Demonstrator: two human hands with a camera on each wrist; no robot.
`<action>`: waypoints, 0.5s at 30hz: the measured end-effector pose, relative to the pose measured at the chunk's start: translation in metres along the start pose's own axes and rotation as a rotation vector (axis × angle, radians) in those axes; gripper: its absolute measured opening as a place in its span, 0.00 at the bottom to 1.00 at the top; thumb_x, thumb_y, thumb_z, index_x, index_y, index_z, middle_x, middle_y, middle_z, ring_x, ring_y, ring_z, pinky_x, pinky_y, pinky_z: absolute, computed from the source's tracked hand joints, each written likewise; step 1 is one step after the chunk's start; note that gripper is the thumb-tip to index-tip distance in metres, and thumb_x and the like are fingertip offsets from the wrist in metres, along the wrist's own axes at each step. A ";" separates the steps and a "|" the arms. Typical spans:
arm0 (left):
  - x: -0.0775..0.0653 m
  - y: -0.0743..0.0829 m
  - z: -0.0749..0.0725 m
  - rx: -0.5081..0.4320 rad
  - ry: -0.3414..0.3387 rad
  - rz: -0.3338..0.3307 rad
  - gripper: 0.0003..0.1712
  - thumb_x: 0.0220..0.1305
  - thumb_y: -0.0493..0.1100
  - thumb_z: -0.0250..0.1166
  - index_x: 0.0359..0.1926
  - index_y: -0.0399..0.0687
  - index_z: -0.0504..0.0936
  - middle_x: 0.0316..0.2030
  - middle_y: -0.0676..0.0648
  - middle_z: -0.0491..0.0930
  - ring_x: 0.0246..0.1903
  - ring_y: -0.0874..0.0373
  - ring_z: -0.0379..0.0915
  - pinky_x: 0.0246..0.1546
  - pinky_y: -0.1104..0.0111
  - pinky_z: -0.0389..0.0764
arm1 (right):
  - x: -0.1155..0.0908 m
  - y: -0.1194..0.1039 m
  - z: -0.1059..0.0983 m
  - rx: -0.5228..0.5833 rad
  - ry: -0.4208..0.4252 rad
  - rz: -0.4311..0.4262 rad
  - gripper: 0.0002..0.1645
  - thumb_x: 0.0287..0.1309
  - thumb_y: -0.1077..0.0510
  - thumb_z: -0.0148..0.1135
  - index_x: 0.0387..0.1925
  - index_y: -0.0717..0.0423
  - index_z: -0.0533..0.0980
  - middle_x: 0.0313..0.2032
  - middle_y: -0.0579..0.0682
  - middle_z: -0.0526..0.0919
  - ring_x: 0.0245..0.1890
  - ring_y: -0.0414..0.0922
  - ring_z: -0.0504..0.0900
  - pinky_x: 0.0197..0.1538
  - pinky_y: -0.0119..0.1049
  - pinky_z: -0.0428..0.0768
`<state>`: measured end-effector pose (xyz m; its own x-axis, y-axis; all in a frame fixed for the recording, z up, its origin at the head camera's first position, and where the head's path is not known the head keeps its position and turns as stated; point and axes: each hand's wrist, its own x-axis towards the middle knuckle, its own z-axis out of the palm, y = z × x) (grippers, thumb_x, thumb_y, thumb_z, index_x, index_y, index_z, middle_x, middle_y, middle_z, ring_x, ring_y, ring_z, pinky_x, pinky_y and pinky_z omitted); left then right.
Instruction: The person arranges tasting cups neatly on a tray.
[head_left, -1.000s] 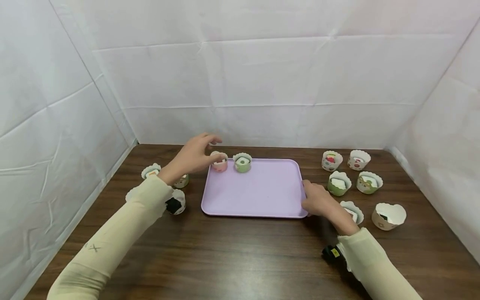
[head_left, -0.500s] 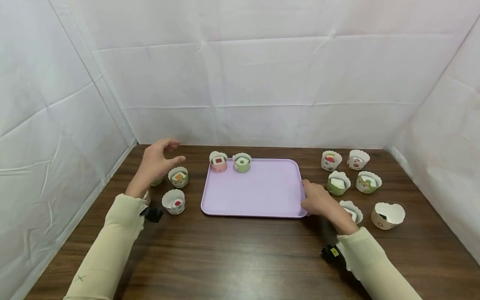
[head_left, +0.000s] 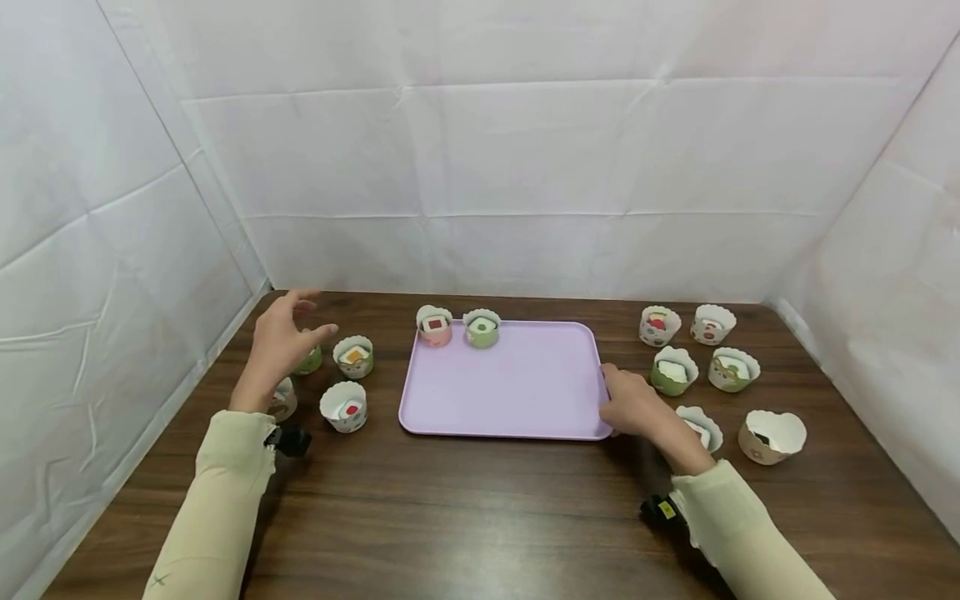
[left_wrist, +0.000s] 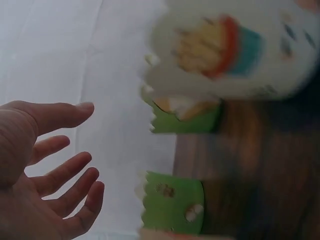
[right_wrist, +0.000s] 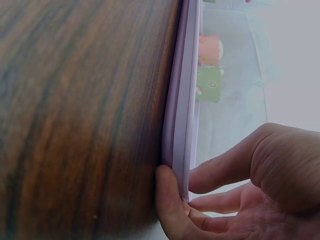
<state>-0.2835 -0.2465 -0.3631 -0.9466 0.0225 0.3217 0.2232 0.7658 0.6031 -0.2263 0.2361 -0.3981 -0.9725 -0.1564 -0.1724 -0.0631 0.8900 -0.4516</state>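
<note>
My left hand point(head_left: 277, 337) hovers with thumb and fingers spread over the left group of paper baking cups, holding nothing. Closest to it is a green cup point(head_left: 310, 361), partly hidden behind the hand; in the left wrist view the fingers are apart from the green cup point(left_wrist: 172, 202). My right hand point(head_left: 633, 402) pinches the right edge of the lilac tray point(head_left: 502, 379), the thumb on one side of the rim and a finger on the other. At the tray's back left corner stand a pink cup point(head_left: 435, 333) and a light green cup point(head_left: 482, 335), each holding a small white piece.
On the left are a green cup with an orange-topped piece point(head_left: 353, 358), a white cup point(head_left: 344, 408) and a cup by the wrist point(head_left: 282, 400). Several more filled cups stand right of the tray, including a wide white one point(head_left: 772, 439). White cloth point(head_left: 517, 167) encloses the table.
My left hand has moved left, away from the pink cup on the tray, to above the left cups. My right hand stays on the tray edge. The view has shifted slightly.
</note>
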 end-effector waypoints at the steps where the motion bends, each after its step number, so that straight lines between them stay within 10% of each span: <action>1: 0.000 -0.001 0.000 0.008 0.004 0.001 0.36 0.61 0.46 0.67 0.68 0.47 0.65 0.58 0.35 0.73 0.57 0.38 0.68 0.53 0.43 0.72 | 0.000 0.000 0.000 0.001 0.002 -0.001 0.42 0.47 0.70 0.50 0.66 0.75 0.54 0.57 0.74 0.70 0.36 0.51 0.80 0.21 0.32 0.81; 15: 0.000 -0.021 0.000 0.101 -0.054 -0.037 0.37 0.57 0.44 0.69 0.66 0.41 0.66 0.61 0.32 0.66 0.60 0.32 0.59 0.56 0.38 0.64 | -0.001 0.002 0.001 -0.012 0.014 -0.004 0.41 0.47 0.70 0.51 0.66 0.75 0.54 0.58 0.74 0.70 0.38 0.53 0.79 0.23 0.32 0.81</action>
<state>-0.2886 -0.2626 -0.3762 -0.9655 0.0252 0.2590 0.1656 0.8273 0.5368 -0.2254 0.2371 -0.3997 -0.9753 -0.1541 -0.1583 -0.0696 0.8944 -0.4418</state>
